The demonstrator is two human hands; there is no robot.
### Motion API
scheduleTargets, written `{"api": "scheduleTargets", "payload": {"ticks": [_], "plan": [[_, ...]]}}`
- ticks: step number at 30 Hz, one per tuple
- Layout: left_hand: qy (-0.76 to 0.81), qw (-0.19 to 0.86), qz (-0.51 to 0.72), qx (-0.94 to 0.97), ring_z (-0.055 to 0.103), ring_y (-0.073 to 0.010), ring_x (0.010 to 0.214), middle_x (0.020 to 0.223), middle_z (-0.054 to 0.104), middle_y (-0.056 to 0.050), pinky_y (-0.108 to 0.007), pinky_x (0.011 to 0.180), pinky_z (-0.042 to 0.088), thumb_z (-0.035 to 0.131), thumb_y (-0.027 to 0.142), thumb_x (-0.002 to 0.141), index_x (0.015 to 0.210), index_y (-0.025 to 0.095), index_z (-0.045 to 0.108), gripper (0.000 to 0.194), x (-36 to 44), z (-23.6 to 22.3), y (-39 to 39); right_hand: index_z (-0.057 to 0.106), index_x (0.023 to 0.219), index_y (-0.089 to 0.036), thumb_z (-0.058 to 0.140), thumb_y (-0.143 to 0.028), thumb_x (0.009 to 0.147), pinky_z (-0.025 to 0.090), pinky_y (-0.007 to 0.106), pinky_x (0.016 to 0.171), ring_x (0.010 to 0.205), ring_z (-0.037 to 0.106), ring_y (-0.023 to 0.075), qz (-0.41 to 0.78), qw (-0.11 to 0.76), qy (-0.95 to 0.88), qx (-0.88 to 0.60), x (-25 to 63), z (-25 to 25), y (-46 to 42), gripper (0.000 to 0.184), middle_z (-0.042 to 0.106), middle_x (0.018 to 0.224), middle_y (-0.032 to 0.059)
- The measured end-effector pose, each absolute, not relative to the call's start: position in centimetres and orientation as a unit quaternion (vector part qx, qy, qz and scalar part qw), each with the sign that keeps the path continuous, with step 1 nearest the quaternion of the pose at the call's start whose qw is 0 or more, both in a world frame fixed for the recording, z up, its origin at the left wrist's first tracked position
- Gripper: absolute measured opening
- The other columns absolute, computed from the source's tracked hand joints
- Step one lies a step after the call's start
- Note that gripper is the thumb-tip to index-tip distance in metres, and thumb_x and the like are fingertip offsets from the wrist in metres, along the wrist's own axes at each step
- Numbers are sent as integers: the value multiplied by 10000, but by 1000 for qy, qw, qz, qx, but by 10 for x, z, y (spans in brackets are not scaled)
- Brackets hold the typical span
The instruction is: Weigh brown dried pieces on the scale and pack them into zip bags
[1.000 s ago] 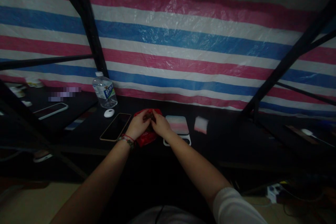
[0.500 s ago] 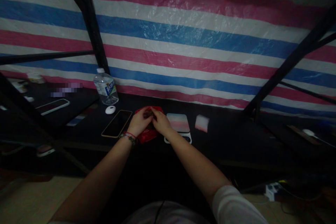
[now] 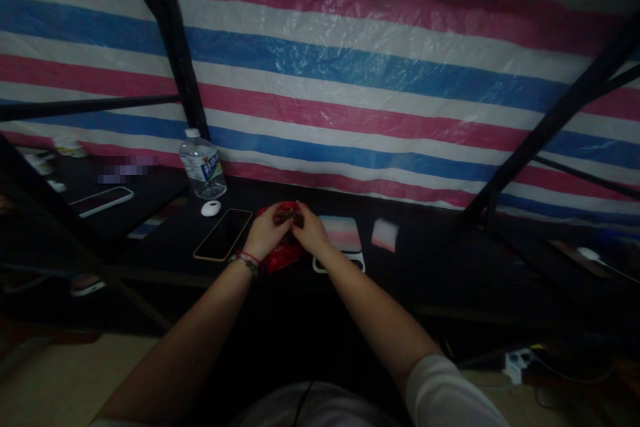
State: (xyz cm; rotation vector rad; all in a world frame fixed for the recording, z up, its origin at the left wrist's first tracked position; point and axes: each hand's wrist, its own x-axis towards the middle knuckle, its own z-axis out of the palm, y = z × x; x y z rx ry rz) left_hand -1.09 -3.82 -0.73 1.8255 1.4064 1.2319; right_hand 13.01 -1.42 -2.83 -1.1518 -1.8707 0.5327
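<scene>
A shiny red plastic bag lies on the black table in front of me, under both my hands. My left hand curls in from the left, its thumb and fingers bent around small dark brown pieces at the bag's middle. From the right, my right hand bends its fingers towards the same brown pieces. Too dark and small to name, the pieces are partly covered by my fingers. Just right of the bag sits a kitchen scale with a pastel plate, partly behind my right hand.
A phone lies left of the bag, with a white rounded case and a clear water bottle behind it. Right of the scale is a small clear packet. Dark metal posts frame the table before a striped tarp.
My fingertips have spread slightly apart, the right hand shifting a little to the right. More of the brown pieces now shows between my hands.
</scene>
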Motion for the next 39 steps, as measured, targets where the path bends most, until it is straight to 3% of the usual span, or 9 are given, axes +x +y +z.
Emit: {"api": "scheduleTargets", "payload": {"ticks": [4, 9, 19, 24, 27, 29, 32, 35, 39], "plan": [[526, 254, 459, 670, 645, -188, 972, 1159, 634, -112, -308, 839, 531, 585, 328, 790, 1288, 143, 460, 546, -8, -5, -40, 466, 1306, -178, 638, -208, 714, 457, 355, 951, 1081, 583, 209, 209, 465, -717, -475, 153, -23, -11, 617, 595, 1224, 96], [519, 191, 383, 740, 637, -191, 959, 1077, 676, -68, -303, 877, 495, 503, 314, 823, 1086, 169, 634, 328, -2, 4, -43, 625, 1083, -169, 698, -267, 667, 498, 347, 845, 916, 634, 205, 192, 468, -681, -529, 207, -21, -7, 434, 671, 1062, 82], [437, 100, 163, 879, 644, -196, 860, 921, 713, -67, -277, 789, 463, 451, 243, 823, 908, 202, 714, 279, 49, 18, -46, 651, 937, -194, 697, -270, 637, 475, 350, 859, 895, 640, 202, 183, 455, -635, -597, 274, -57, -15, 312, 697, 940, 50], [505, 41, 149, 849, 641, -197, 861, 926, 707, -70, -282, 817, 449, 396, 211, 829, 880, 207, 710, 318, 37, 15, -35, 634, 1060, -188, 726, -336, 594, 410, 415, 951, 1066, 560, 262, 114, 442, -635, -623, 279, -59, -21, 498, 642, 1094, 96], [552, 17, 136, 823, 627, -216, 943, 1009, 694, -84, -303, 866, 437, 373, 241, 846, 958, 196, 702, 351, 14, 8, -30, 597, 1130, -174, 669, -376, 663, 390, 404, 969, 1115, 526, 257, 107, 469, -634, -606, 291, -58, -29, 514, 605, 1163, 115], [588, 13, 114, 801, 612, -243, 988, 1058, 677, -113, -321, 894, 430, 405, 341, 848, 1043, 169, 676, 375, -1, 3, -28, 610, 1087, -179, 609, -380, 717, 420, 376, 916, 1054, 556, 237, 117, 486, -628, -596, 303, -59, -38, 421, 624, 1116, 101], [597, 17, 101, 796, 584, -273, 1050, 1134, 643, -139, -356, 935, 414, 433, 458, 829, 1140, 149, 624, 478, -15, -7, -28, 642, 898, -177, 526, -392, 765, 457, 299, 709, 772, 603, 191, 164, 480, -607, -612, 321, -64, -53, 278, 662, 840, 52], [582, 4, 114, 805, 562, -294, 1085, 1164, 623, -151, -381, 963, 395, 461, 531, 799, 1165, 149, 605, 549, -17, -14, -29, 606, 682, -176, 486, -416, 778, 390, 250, 567, 569, 530, 151, 197, 448, -596, -637, 332, -69, -65, 286, 573, 587, -1], [569, 0, 134, 812, 563, -290, 1082, 1165, 623, -135, -369, 969, 389, 502, 526, 781, 1154, 175, 615, 525, -19, -19, -32, 527, 563, -183, 479, -455, 766, 331, 228, 512, 510, 452, 123, 208, 457, -599, -623, 335, -73, -71, 343, 487, 514, -26]]}}
